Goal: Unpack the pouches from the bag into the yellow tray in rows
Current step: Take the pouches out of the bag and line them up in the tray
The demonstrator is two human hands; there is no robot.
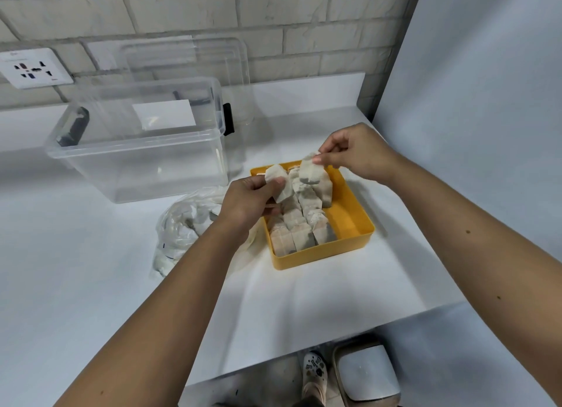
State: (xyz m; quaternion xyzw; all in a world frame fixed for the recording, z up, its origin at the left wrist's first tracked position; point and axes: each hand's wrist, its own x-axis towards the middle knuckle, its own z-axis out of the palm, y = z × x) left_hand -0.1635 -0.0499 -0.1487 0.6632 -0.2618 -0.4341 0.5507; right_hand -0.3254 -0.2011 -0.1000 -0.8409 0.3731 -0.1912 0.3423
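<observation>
we're pinching right pouch (310, 171) by its top with right hand (355, 154) fingers, long axis hanging down over the tray's (359, 212) far end. left hand (252, 200) is gripping left pouch (278, 178) over the far-left corner. bare strip is running along the tray's right side, so the right hand is looking nearer. bag (182, 227) is lying left of the tray.

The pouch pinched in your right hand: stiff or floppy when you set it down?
Probably floppy: the pouch hangs limp from the right hand. Likely light, since a pinch at its top carries it. It may slump unless leaned against the rows in the yellow tray.
</observation>
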